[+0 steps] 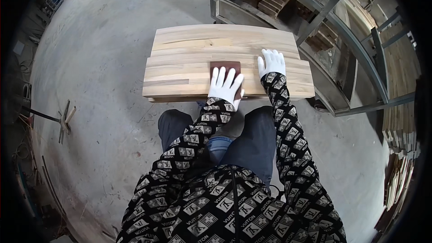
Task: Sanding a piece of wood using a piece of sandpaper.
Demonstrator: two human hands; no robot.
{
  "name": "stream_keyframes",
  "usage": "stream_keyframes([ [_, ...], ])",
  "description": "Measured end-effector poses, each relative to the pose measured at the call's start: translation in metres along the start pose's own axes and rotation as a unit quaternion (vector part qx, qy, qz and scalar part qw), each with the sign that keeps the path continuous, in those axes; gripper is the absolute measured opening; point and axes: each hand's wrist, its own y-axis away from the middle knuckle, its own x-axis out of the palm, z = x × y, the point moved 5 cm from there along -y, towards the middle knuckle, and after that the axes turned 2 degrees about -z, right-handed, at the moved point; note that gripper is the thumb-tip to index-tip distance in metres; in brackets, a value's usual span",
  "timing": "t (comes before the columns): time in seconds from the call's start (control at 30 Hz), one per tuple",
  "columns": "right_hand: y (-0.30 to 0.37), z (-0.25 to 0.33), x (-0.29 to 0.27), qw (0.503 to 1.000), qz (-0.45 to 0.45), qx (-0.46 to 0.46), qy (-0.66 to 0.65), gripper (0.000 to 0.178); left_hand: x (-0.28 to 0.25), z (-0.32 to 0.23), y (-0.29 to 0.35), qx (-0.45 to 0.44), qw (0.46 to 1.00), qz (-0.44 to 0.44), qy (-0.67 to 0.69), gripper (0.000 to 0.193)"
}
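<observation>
A pale wood panel [180,69] made of glued strips lies across in front of me, atop at least one more board. My left hand [225,83], in a white glove, rests on a brown sheet of sandpaper [234,65] near the panel's near middle. Its fingers lie spread over the sheet, with the thumb at the right edge, pressing it to the wood. Farther right, my right hand [272,63], also white-gloved, lies palm down on the panel with nothing in it. What supports the boards is mostly hidden.
A grey metal frame rack [355,54] stands close on the right, holding stacked wood blocks [272,0]. Long wood strips [400,108] are piled at the far right. A blue round seat or bucket [219,146] shows between my legs. Metal legs [65,119] of a stand rise at left.
</observation>
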Motion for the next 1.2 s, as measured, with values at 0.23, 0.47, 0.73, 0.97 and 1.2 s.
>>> stream_keyframes([
  [0.23, 0.004, -0.011, -0.002, 1.000, 0.002, 0.010, 0.009, 0.037, -0.026, 0.084, 0.026, -0.013, 0.996, 0.063, -0.066, 0.052],
  [0.47, -0.004, -0.001, 0.003, 1.000, -0.006, 0.006, 0.010, 0.037, -0.033, 0.233, 0.039, -0.140, 0.948, 0.011, -0.286, 0.051],
  [0.73, 0.000, -0.001, 0.001, 1.000, -0.005, 0.009, 0.004, 0.040, 0.042, 0.024, -0.055, 0.010, 0.999, -0.016, -0.048, 0.045],
  [0.97, -0.001, -0.004, 0.001, 1.000, -0.005, 0.006, 0.000, 0.040, 0.026, -0.004, -0.027, 0.070, 0.996, 0.020, 0.040, 0.049],
  [1.2, -0.001, -0.006, -0.001, 1.000, -0.008, 0.009, 0.000, 0.040, -0.045, 0.193, 0.047, -0.078, 0.972, 0.008, -0.223, 0.051],
])
